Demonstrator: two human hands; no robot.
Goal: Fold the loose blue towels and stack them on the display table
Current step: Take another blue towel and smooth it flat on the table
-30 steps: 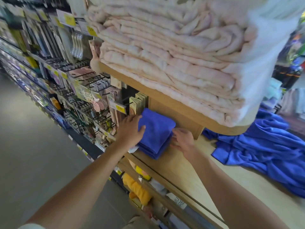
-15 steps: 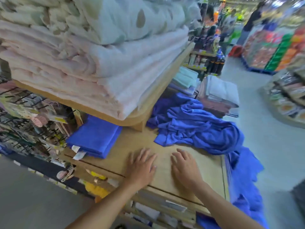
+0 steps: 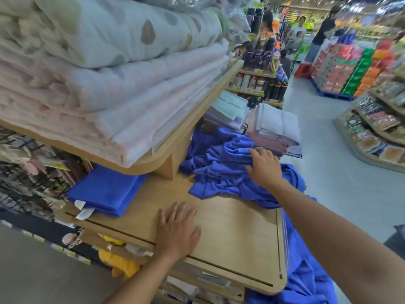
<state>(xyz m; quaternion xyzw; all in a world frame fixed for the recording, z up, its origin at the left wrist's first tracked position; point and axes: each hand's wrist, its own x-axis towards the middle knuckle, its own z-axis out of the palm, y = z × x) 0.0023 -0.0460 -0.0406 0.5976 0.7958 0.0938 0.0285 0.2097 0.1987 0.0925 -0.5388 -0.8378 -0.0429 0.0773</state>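
My left hand (image 3: pixel 178 229) lies flat, fingers spread, on the table (image 3: pixel 238 235). My right hand (image 3: pixel 266 166) touches the loose towels (image 3: pixel 219 172); I cannot tell if it grips.

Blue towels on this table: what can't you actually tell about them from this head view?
- loose blue towels: head view, number uncountable; folds overlap, and part hangs past the display table edge.
- folded blue stack: rear hidden under the upper shelf; tags too small to read.
- right hand: fingertips buried in cloth, grip unclear.
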